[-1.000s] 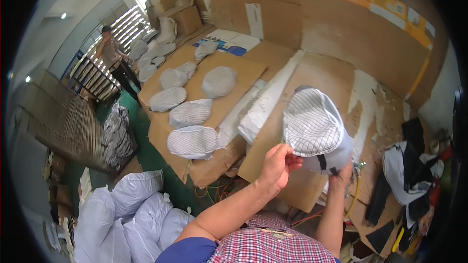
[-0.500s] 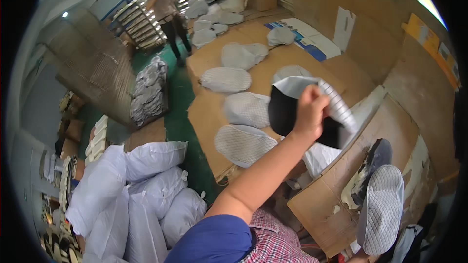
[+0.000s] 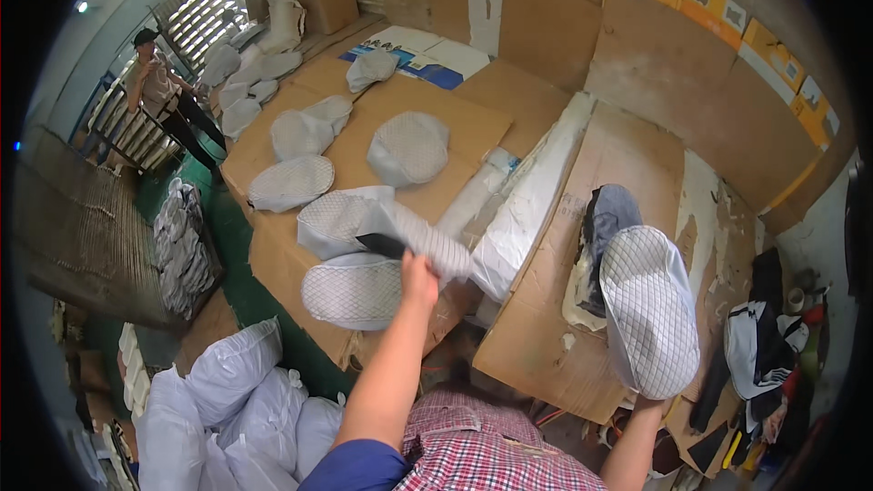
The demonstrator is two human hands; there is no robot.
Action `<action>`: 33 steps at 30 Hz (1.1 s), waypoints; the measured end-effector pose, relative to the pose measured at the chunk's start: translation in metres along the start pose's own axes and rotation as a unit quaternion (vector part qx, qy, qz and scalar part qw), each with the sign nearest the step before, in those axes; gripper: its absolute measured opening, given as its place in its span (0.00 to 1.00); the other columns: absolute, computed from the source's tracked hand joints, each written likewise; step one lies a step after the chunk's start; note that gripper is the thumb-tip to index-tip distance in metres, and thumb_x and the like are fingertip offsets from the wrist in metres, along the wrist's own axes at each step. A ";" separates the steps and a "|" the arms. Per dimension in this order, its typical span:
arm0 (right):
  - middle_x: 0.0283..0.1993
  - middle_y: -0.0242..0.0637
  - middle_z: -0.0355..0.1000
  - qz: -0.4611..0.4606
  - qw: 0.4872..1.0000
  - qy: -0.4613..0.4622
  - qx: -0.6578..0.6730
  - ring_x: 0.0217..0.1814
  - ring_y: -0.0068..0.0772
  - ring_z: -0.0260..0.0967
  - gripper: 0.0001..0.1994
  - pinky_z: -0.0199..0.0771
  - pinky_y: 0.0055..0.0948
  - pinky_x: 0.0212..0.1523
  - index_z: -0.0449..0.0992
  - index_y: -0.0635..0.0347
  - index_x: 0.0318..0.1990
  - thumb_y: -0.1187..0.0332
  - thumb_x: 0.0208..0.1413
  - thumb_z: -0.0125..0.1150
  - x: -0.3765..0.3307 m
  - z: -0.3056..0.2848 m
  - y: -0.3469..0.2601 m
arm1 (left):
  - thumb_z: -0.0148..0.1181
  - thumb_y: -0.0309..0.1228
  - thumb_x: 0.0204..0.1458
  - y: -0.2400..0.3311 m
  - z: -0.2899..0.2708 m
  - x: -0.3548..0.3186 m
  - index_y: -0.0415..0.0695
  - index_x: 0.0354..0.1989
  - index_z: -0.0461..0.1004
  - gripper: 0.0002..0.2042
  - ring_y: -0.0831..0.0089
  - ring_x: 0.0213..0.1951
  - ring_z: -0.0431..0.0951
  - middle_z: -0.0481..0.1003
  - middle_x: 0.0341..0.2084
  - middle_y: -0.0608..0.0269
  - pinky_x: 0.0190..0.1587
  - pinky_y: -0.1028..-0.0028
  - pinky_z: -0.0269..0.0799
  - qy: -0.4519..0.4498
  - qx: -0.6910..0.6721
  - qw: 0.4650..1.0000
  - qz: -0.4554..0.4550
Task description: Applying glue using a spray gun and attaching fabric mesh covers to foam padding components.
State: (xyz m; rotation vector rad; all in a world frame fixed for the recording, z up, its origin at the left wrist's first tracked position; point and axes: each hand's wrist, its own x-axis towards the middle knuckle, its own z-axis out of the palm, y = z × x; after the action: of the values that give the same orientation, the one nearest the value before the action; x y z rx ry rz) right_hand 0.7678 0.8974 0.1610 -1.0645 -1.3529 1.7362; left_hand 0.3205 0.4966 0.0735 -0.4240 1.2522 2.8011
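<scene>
My left hand (image 3: 419, 284) is closed on the edge of a white shoe upper (image 3: 435, 245) with a quilted underside and a black inner side, blurred by motion. To the right, my right hand (image 3: 649, 407) grips the heel end of another white shoe upper (image 3: 649, 309), its quilted bottom facing up; most of the fingers are hidden under it. That upper partly covers a dark grey shoe-shaped piece (image 3: 617, 211) with a crusted cream edge, lying on the cardboard-covered bench (image 3: 546, 345). Beside my left hand lies a further quilted upper (image 3: 351, 292).
Several quilted uppers lie across the cardboard-topped table (image 3: 464, 118). Stuffed white sacks (image 3: 241, 373) are piled at the lower left. A person (image 3: 164, 91) stands at the far left near a rack. Fabric scraps (image 3: 755, 355) hang at the right; cardboard panels (image 3: 546, 27) line the wall.
My view has turned to the right. My left hand has lowered the black-lined upper toward the table edge, turning its quilted side up. My right hand has come into view with its upper.
</scene>
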 end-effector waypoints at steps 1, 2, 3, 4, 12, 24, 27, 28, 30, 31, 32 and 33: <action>0.49 0.46 0.69 -0.005 1.000 0.012 -0.015 0.49 0.39 0.66 0.21 0.65 0.41 0.52 0.67 0.61 0.51 0.56 0.55 0.55 -0.002 -0.012 -0.002 | 0.46 0.23 0.45 0.019 0.038 0.016 0.45 0.41 0.67 0.13 0.70 0.34 0.73 0.71 0.32 0.65 0.39 0.69 0.73 -0.048 -0.005 0.999 0.012; 0.49 0.46 0.69 -0.004 1.000 0.010 -0.024 0.49 0.39 0.66 0.21 0.65 0.41 0.52 0.67 0.61 0.51 0.56 0.55 0.55 -0.002 -0.016 -0.002 | 0.47 0.26 0.47 0.048 0.058 0.043 0.44 0.39 0.68 0.10 0.69 0.34 0.74 0.72 0.31 0.64 0.40 0.68 0.74 -0.058 -0.024 0.998 0.009; 0.49 0.46 0.69 -0.007 0.999 0.013 -0.034 0.49 0.39 0.66 0.21 0.65 0.41 0.52 0.67 0.61 0.51 0.56 0.55 0.55 -0.001 -0.019 -0.002 | 0.47 0.28 0.46 0.078 0.083 0.063 0.43 0.36 0.69 0.09 0.67 0.36 0.75 0.73 0.32 0.62 0.41 0.65 0.74 -0.093 -0.054 0.994 0.011; 0.48 0.46 0.69 -0.007 0.999 0.007 -0.041 0.49 0.39 0.66 0.21 0.65 0.41 0.52 0.67 0.61 0.50 0.56 0.55 0.55 0.001 -0.019 0.000 | 0.46 0.28 0.45 0.116 0.091 0.087 0.41 0.35 0.70 0.10 0.64 0.37 0.76 0.75 0.32 0.61 0.42 0.63 0.74 -0.053 -0.050 0.997 0.000; 0.47 0.48 0.69 -0.030 0.991 -0.066 -0.109 0.48 0.40 0.66 0.20 0.65 0.42 0.51 0.68 0.61 0.48 0.56 0.55 0.55 0.057 0.040 0.032 | 0.47 0.29 0.38 0.150 0.113 0.054 0.50 0.24 0.66 0.03 0.76 0.23 0.64 0.64 0.21 0.71 0.25 0.72 0.64 0.002 0.097 0.994 0.053; 0.45 0.50 0.69 -0.074 0.959 -0.173 -0.210 0.46 0.41 0.65 0.18 0.64 0.43 0.50 0.70 0.60 0.45 0.56 0.55 0.55 0.124 0.122 0.064 | 0.64 0.44 0.41 -0.108 0.168 -0.129 0.35 0.64 0.45 0.46 0.50 0.62 0.57 0.55 0.61 0.40 0.62 0.62 0.54 -0.247 0.438 0.864 0.042; 0.44 0.51 0.69 -0.092 0.957 -0.150 -0.231 0.46 0.41 0.65 0.17 0.64 0.44 0.50 0.71 0.59 0.44 0.56 0.55 0.55 0.135 0.111 0.063 | 0.67 0.41 0.38 -0.143 0.205 -0.151 0.37 0.66 0.39 0.50 0.49 0.59 0.59 0.57 0.58 0.41 0.60 0.61 0.56 -0.246 0.516 0.821 0.005; 0.44 0.51 0.69 -0.097 0.955 -0.148 -0.237 0.45 0.41 0.65 0.17 0.64 0.44 0.49 0.71 0.59 0.44 0.56 0.55 0.55 0.138 0.108 0.062 | 0.68 0.39 0.36 -0.161 0.202 -0.148 0.40 0.66 0.37 0.52 0.50 0.55 0.62 0.60 0.55 0.43 0.57 0.61 0.59 -0.216 0.550 0.804 0.066; 0.44 0.51 0.69 -0.101 0.951 -0.150 -0.249 0.45 0.41 0.65 0.17 0.64 0.44 0.49 0.71 0.59 0.44 0.56 0.55 0.55 0.139 0.102 0.065 | 0.70 0.37 0.34 -0.179 0.181 -0.135 0.43 0.66 0.36 0.54 0.50 0.51 0.65 0.62 0.51 0.45 0.55 0.60 0.62 -0.174 0.589 0.779 0.126; 0.43 0.51 0.69 -0.101 0.949 -0.154 -0.255 0.45 0.41 0.65 0.17 0.64 0.44 0.49 0.71 0.59 0.43 0.56 0.55 0.55 0.138 0.099 0.067 | 0.71 0.35 0.33 -0.179 0.166 -0.129 0.44 0.67 0.37 0.54 0.52 0.50 0.65 0.63 0.49 0.47 0.53 0.60 0.62 -0.158 0.592 0.772 0.170; 0.43 0.51 0.69 -0.101 0.946 -0.162 -0.260 0.45 0.41 0.65 0.17 0.64 0.44 0.49 0.71 0.59 0.43 0.56 0.55 0.55 0.137 0.098 0.070 | 0.72 0.33 0.31 -0.179 0.152 -0.125 0.45 0.67 0.38 0.54 0.53 0.49 0.65 0.63 0.47 0.49 0.52 0.61 0.63 -0.138 0.596 0.762 0.214; 0.43 0.52 0.69 -0.110 0.946 -0.138 -0.273 0.45 0.41 0.65 0.17 0.64 0.44 0.49 0.71 0.59 0.43 0.56 0.54 0.55 0.139 0.081 0.059 | 0.71 0.34 0.32 -0.177 0.167 -0.130 0.49 0.67 0.37 0.54 0.52 0.50 0.65 0.63 0.48 0.50 0.51 0.60 0.64 -0.152 0.608 0.756 0.188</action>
State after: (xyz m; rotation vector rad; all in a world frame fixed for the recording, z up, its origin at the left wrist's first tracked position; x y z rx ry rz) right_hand 0.6334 0.9726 0.0868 -0.9187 -2.1259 1.4106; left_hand 0.4338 0.7478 0.0854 0.3899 2.7732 1.4624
